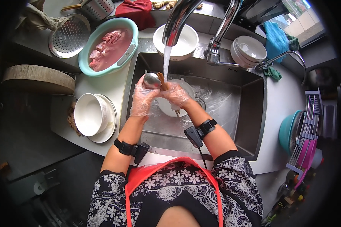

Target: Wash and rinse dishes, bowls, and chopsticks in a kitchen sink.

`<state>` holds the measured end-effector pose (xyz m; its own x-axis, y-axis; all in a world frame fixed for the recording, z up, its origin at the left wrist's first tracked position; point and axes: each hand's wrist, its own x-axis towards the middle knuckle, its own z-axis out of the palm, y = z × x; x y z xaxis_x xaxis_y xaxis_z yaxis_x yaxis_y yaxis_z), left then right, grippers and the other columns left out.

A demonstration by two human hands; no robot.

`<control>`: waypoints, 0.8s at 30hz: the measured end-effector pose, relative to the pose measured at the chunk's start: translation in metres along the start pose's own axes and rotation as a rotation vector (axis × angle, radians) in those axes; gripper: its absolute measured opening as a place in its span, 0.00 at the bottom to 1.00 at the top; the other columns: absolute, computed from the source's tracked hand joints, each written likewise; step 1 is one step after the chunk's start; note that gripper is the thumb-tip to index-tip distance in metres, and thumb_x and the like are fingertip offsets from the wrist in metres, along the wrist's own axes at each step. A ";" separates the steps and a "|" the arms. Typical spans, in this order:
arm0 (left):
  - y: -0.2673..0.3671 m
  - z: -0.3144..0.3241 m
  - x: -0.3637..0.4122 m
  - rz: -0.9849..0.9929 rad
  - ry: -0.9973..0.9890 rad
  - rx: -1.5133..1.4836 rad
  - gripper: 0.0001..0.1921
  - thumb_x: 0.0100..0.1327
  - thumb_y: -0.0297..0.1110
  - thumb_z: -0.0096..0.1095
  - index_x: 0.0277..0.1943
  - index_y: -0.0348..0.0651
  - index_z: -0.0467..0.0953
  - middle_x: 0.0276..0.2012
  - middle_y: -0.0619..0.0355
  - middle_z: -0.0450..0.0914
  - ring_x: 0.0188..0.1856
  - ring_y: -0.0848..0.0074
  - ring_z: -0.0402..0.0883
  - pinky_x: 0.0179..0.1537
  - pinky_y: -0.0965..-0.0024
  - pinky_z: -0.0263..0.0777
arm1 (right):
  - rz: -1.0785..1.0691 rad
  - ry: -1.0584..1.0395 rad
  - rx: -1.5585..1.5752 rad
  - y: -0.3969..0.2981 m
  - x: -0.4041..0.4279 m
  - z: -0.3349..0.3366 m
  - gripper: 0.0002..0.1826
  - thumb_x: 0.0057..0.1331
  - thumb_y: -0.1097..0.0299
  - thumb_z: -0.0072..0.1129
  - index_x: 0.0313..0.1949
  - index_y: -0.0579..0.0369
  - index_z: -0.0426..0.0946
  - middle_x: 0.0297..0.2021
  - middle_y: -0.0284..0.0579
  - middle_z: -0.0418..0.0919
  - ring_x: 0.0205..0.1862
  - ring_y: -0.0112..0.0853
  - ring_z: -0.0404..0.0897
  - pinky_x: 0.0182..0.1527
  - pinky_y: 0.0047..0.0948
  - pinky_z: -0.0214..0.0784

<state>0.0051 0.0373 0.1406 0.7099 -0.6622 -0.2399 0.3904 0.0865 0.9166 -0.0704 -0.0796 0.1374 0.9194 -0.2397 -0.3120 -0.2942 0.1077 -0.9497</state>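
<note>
Both of my hands wear clear plastic gloves and are over the stainless steel sink (216, 119). My left hand (143, 96) grips a round metal spoon or ladle bowl (152, 80), whose handle I cannot make out. In my right hand (176, 94) are several brown chopsticks (162, 81); their thin ends show below the palm. Water (167, 59) pours from the chrome faucet (172, 31) right beside the chopsticks. Beneath my hands a white dish (166, 109) lies on the sink floor, partly hidden by them.
A white bowl (184, 42) stands on the sink's back rim, stacked bowls (250, 48) right of the faucet. A pale green basin (133, 31) of meat in reddish water, a white bowl (88, 115) on plates, and a round wooden board (39, 78) are left. A drying rack (307, 127) is right.
</note>
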 end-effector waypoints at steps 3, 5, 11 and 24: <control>-0.014 -0.008 0.004 0.078 0.034 0.002 0.27 0.48 0.21 0.58 0.53 0.39 0.61 0.41 0.59 0.71 0.41 0.76 0.72 0.45 0.72 0.67 | -0.042 0.047 0.022 0.034 0.010 -0.002 0.09 0.53 0.68 0.58 0.33 0.57 0.73 0.23 0.31 0.71 0.25 0.19 0.64 0.27 0.20 0.56; -0.019 -0.010 0.004 -0.177 0.139 0.074 0.24 0.48 0.22 0.58 0.51 0.40 0.64 0.39 0.60 0.72 0.38 0.77 0.72 0.43 0.73 0.66 | 0.014 0.110 0.133 0.069 0.016 -0.006 0.09 0.53 0.68 0.58 0.32 0.57 0.73 0.24 0.33 0.72 0.26 0.20 0.66 0.29 0.21 0.58; -0.029 -0.022 0.010 -0.282 0.138 0.046 0.20 0.48 0.24 0.60 0.47 0.41 0.66 0.36 0.62 0.73 0.35 0.78 0.71 0.40 0.73 0.66 | 0.073 0.095 0.328 0.083 0.014 -0.023 0.09 0.52 0.70 0.54 0.33 0.60 0.72 0.28 0.37 0.75 0.30 0.25 0.72 0.36 0.23 0.64; -0.004 -0.021 0.004 -0.111 0.001 -0.203 0.20 0.50 0.21 0.56 0.48 0.37 0.64 0.37 0.58 0.73 0.34 0.78 0.73 0.40 0.76 0.67 | 0.031 0.179 -0.019 0.095 0.017 -0.045 0.07 0.50 0.74 0.53 0.31 0.58 0.71 0.26 0.43 0.74 0.28 0.32 0.72 0.34 0.27 0.64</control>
<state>0.0187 0.0502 0.1293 0.6565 -0.6754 -0.3360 0.5758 0.1610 0.8016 -0.0948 -0.1171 0.0407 0.8490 -0.4050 -0.3394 -0.3281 0.0995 -0.9394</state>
